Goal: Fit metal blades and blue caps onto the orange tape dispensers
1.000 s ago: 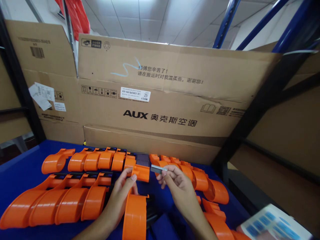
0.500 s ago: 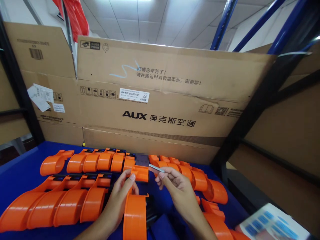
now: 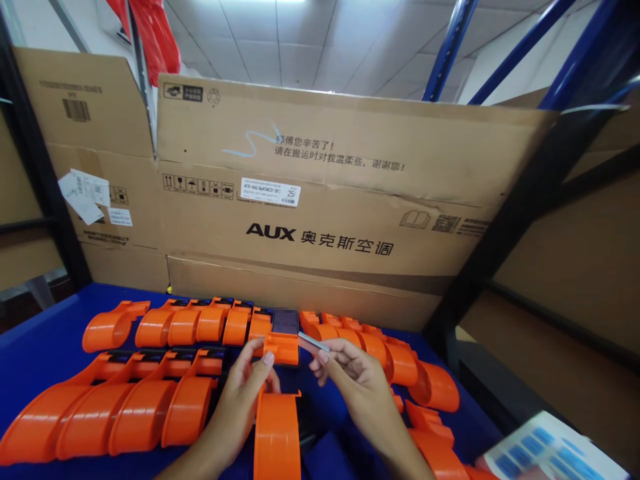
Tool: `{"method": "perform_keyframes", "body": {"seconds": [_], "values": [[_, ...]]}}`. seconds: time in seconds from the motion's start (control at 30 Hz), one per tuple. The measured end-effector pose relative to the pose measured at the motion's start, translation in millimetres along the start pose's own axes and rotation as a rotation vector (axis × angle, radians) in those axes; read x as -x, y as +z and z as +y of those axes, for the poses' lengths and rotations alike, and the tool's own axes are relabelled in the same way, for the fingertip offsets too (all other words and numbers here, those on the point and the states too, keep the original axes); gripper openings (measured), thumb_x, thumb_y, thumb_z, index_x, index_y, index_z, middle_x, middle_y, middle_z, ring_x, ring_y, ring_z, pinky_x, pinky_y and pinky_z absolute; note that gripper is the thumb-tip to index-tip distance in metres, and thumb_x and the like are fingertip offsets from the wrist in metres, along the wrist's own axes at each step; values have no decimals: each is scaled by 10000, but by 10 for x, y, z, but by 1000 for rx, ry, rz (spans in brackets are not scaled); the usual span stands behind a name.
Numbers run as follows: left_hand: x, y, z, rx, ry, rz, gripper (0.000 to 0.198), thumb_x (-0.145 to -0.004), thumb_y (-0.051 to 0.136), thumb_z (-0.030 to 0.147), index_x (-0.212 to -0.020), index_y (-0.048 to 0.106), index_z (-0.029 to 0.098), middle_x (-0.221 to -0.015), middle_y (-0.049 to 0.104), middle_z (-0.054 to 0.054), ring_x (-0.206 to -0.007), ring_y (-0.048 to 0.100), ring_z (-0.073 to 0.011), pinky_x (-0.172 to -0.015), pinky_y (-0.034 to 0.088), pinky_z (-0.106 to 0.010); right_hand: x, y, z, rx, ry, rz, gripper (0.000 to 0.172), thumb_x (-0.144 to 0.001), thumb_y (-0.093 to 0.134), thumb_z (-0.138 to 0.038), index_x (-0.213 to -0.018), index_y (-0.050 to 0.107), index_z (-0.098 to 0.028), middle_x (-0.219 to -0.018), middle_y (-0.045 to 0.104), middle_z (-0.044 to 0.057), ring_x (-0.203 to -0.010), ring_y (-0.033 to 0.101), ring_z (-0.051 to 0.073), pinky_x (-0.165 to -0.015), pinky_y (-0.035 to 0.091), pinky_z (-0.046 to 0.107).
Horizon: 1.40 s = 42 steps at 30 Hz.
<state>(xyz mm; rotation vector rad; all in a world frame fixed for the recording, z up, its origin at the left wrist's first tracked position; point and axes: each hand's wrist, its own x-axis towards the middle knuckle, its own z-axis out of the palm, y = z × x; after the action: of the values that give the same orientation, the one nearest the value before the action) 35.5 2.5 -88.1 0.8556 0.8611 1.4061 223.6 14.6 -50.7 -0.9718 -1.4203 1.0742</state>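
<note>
My left hand (image 3: 250, 377) is closed around the flat head of an orange plastic tape dispenser (image 3: 283, 348), thumb on top. A wide curved orange band (image 3: 277, 437) hangs below these fingers; whether it belongs to the same dispenser is partly hidden by the hand. Pinched between thumb and fingers of my right hand (image 3: 350, 373) is a small metal serrated blade (image 3: 313, 342), teeth upward. Its left end comes close to the right edge of the dispenser head; I cannot tell if they touch. A dark rectangular block (image 3: 285, 322) lies just behind the head.
Rows of orange dispensers with dark parts (image 3: 143, 407) lie on the blue surface (image 3: 30, 340) at left, and more orange dispensers (image 3: 400, 360) at right. A tall cardboard sheet (image 3: 320, 207) stands behind. A white box with blue print (image 3: 555, 447) sits front right.
The hands, dispenser and blade hold nearly the same pose. The curved orange band below has shifted slightly right and down, and the whole view has moved a little.
</note>
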Motion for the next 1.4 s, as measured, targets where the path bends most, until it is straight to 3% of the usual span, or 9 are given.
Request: {"method": "perform_keyframes", "body": {"seconds": [0.33, 0.57, 0.77, 0.93, 1.2, 1.4], "values": [[2, -23, 25, -68, -68, -127, 448, -795, 682, 634, -802, 622, 190, -532, 587, 36, -425, 497, -112, -464, 404, -220, -3, 7, 16, 86, -47, 3, 259, -898, 698, -435, -966, 674, -186, -739, 670, 9, -672, 599, 157, -674, 477, 273], [-13, -36, -53, -116, 34, -168, 414, -868, 662, 544, -1060, 628, 178, -579, 622, 34, -517, 521, -109, -539, 401, -199, 12, 52, 62, 27, -38, 14, 274, -887, 703, -461, -920, 692, -189, -798, 712, 32, -686, 623, 161, -674, 492, 273], [5, -37, -22, -86, 9, -122, 366, -862, 664, 549, -924, 595, 194, -584, 615, 35, -501, 522, -108, -522, 389, -203, -27, -12, 21, 9, -41, 133, 324, -818, 765, -502, -875, 709, -188, -788, 718, 38, -662, 621, 165, -671, 500, 278], [24, -2, 38, -92, 5, -140, 389, -833, 682, 568, -848, 593, 189, -552, 596, 37, -479, 508, -108, -515, 380, -208, -7, 2, -5, -23, 11, 94, 323, -811, 773, -499, -856, 689, -191, -792, 721, 44, -652, 619, 167, -670, 491, 285], [85, -3, 25, -169, 44, -241, 410, -882, 637, 535, -1045, 663, 160, -547, 617, 14, -511, 501, -127, -534, 368, -223, 26, 20, 6, -38, 92, -28, 344, -817, 759, -517, -814, 661, -187, -686, 650, 8, -617, 584, 152, -638, 475, 279], [81, -14, 23, -199, 33, -266, 441, -874, 652, 529, -1114, 663, 159, -556, 626, 12, -518, 515, -133, -544, 391, -227, 29, 55, 33, -42, 78, -23, 339, -828, 751, -510, -802, 614, -200, -678, 579, -30, -605, 540, 131, -616, 478, 262]]}}
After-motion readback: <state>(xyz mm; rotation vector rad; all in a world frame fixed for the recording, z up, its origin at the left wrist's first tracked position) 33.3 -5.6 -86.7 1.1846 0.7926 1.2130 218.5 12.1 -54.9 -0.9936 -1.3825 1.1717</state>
